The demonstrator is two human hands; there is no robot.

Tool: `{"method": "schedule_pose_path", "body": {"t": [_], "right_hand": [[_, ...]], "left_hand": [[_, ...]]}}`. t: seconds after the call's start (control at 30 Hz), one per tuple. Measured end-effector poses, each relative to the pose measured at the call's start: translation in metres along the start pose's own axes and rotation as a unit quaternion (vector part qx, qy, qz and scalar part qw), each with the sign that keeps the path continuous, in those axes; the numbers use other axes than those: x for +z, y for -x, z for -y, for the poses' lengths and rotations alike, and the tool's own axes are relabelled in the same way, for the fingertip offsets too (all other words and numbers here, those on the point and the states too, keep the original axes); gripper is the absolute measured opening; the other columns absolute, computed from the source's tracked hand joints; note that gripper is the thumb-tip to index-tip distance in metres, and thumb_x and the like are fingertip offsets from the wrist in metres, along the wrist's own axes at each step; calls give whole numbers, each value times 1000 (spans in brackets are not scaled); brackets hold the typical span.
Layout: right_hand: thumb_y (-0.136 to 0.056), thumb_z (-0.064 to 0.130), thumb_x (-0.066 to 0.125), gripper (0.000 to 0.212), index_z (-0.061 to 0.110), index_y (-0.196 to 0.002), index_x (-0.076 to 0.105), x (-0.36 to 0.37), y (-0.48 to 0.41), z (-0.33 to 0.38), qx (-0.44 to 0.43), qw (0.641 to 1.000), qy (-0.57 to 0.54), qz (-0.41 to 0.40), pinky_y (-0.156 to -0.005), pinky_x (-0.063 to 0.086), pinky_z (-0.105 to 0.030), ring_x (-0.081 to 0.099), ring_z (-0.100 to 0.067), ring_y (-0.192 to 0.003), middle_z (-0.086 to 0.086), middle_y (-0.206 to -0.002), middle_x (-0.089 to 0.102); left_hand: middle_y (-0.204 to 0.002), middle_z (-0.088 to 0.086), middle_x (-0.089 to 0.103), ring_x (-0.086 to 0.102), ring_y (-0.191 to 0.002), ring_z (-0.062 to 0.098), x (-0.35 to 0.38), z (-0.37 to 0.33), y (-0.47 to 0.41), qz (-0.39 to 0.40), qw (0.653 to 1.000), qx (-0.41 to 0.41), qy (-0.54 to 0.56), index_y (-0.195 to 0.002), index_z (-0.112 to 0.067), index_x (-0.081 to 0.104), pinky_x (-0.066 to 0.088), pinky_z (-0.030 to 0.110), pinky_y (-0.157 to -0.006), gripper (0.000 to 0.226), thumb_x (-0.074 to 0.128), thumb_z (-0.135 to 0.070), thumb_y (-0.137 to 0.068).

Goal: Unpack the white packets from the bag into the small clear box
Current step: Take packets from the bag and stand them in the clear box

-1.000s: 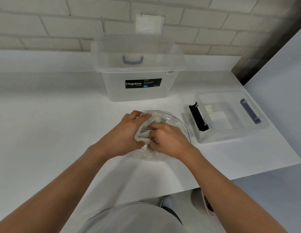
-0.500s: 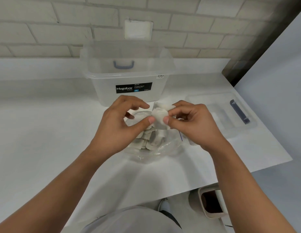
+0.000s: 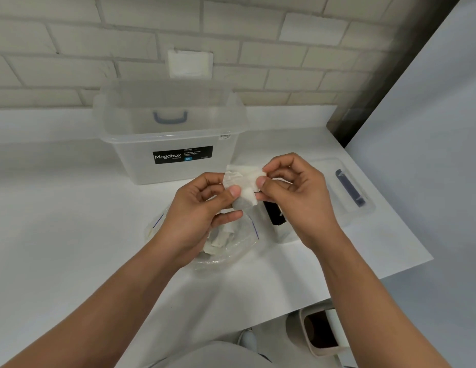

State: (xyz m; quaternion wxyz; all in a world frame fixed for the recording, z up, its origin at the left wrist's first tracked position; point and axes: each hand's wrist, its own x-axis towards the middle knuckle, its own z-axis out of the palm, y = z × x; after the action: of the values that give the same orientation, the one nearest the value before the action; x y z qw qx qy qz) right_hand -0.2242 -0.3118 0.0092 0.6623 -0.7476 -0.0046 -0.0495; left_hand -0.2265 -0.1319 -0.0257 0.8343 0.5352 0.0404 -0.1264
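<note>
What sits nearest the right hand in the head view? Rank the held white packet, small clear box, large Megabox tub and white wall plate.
1. White packet, pinched in the right hand.
2. Small clear box, just right of it.
3. Large clear Megabox tub, back left.
4. White wall plate, on the brick wall behind.

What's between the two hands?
Head view: a white packet, pinched at its edges by the left hand and right hand, held above the bag.

Bare forearms (image 3: 120, 301), light grey garment (image 3: 213, 354)
</note>
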Motion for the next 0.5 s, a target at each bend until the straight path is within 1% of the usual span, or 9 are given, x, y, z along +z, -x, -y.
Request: {"method": "schedule_pose_path", "body": {"t": [0.1, 0.13, 0.2, 0.3, 0.37, 0.43, 0.5], "right_hand": [[-88, 2, 76, 24, 9, -108, 65, -11, -4, 0, 9, 1000, -14, -26, -82, 62, -37, 76, -20, -76, -4, -86, 76], [-88, 4, 77, 25, 12, -109, 67, -16, -7, 0, 6, 999, -11, -33, -83, 62, -35, 76, -22, -79, -5, -88, 77], [-86, 6, 79, 24, 15, -107, 72, -43, -16, 2, -21, 998, 14, -50, -84, 61, -31, 76, -19, -82, -2, -88, 78], [-85, 9, 81, 17, 17, -100, 78, -71, -30, 4, -77, 989, 108, -69, -84, 60, -26, 75, -11, -84, 6, -89, 78], [-87, 12, 79, 12, 18, -97, 80, -85, -37, 2, -112, 974, 187, -68, -81, 58, -20, 74, -6, -82, 11, -88, 78], [-89, 14, 77, 11, 22, -95, 80, -103, -47, -5, -128, 953, 268, -61, -79, 55, -12, 72, 0, -82, 19, -90, 76], [-90, 16, 76, 13, 26, -96, 79, -125, -59, -17, -121, 931, 341, -37, -78, 50, -5, 70, 6, -83, 22, -91, 74]], "left_hand": [[-100, 16, 72, 70, -94, 26, 14, 5, -7, -5, 1000, -1, 11, -108, -9, 70, 59, 27, -72, 21, 71, -10, -87], [-99, 19, 71, 69, -95, 27, 18, 6, -9, -7, 1000, 1, 4, -109, -9, 70, 59, 27, -72, 22, 72, -10, -87], [-103, 29, 68, 69, -96, 28, 34, 13, -18, -19, 1000, 7, -16, -110, -6, 69, 59, 27, -74, 25, 74, -11, -86], [-109, 31, 66, 69, -98, 29, 35, 18, -26, -40, 998, -3, -40, -112, -1, 67, 60, 27, -77, 29, 76, -8, -85], [-113, 32, 65, 69, -102, 34, 28, 20, -29, -34, 998, -21, -49, -113, 0, 66, 60, 28, -80, 33, 78, -3, -82], [-113, 28, 67, 69, -108, 37, 25, 21, -30, -20, 997, -27, -69, -112, -1, 68, 60, 30, -85, 34, 79, 1, -80], [-110, 22, 71, 69, -107, 37, 32, 25, -31, -15, 994, -17, -105, -109, -5, 71, 59, 36, -90, 32, 80, 1, -79]]}}
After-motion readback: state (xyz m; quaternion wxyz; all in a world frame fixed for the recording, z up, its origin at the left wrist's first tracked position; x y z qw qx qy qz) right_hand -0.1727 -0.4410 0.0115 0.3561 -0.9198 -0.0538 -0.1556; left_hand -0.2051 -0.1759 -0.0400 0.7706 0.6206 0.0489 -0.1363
